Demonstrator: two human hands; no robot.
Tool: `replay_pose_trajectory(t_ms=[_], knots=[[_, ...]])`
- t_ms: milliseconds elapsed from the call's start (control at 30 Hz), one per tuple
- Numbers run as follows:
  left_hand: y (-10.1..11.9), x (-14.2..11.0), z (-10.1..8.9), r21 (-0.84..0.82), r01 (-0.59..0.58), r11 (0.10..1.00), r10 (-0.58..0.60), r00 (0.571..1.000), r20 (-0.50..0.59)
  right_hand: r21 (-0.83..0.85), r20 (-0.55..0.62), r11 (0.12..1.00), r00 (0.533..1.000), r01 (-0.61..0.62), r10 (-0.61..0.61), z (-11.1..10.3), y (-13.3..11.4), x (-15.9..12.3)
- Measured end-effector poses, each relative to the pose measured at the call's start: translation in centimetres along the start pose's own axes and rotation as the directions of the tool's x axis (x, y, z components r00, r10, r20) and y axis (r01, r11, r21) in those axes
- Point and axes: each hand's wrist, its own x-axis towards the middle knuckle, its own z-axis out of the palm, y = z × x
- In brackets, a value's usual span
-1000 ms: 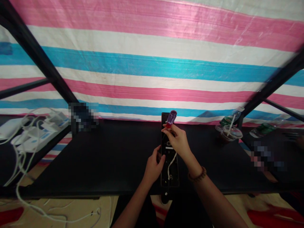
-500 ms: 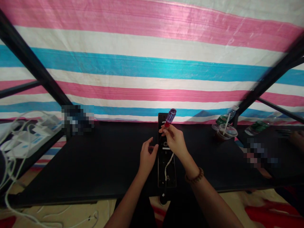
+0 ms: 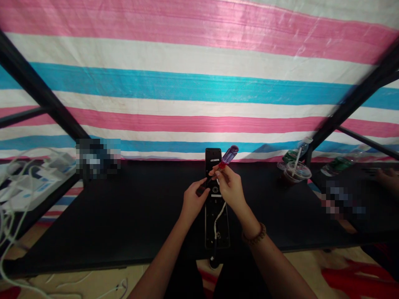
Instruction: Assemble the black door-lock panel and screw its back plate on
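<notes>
Now, screwdriver (image 3: 230, 155) tilted further, left hand (image 3: 193, 200) pinching dark piece (image 3: 201, 189)

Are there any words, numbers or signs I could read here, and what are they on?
There are none I can read.
Upper white label on the black panel: too small to read.
Lower white label: too small.
Left bottle's green label: too blurred.
Right bottle's green label: too blurred.
White power strip: blue patches, nothing legible.

Table (image 3: 140, 216) that looked smooth and matt, behind it a creased sheet (image 3: 199, 89) with a plastic sheen, above it a screwdriver (image 3: 230, 155) with glossy, see-through plastic handle, towards its right a clear plastic cup (image 3: 301, 172)
</notes>
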Motion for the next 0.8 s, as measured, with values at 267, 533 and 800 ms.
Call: replay_pose_trajectory(t_ms=[267, 533, 800], knots=[[-1.0, -1.1, 1.6, -0.185, 0.103, 0.977, -0.110, 0.994, -0.027, -0.116, 0.041, 0.992, 0.998, 0.042, -0.037, 0.1, 1.0, -0.6], [-0.3, -1.4, 2.2, -0.167, 0.070, 0.983, -0.081, 0.995, -0.057, -0.270, 0.081, 0.960, 0.995, 0.071, -0.051, -0.4, 1.1, -1.0], [-0.9, -1.5, 2.2, -0.207, 0.077, 0.975, -0.088, 0.995, -0.045, -0.360, 0.177, 0.915, 0.977, 0.181, -0.123, -0.5, 0.3, -0.8]])
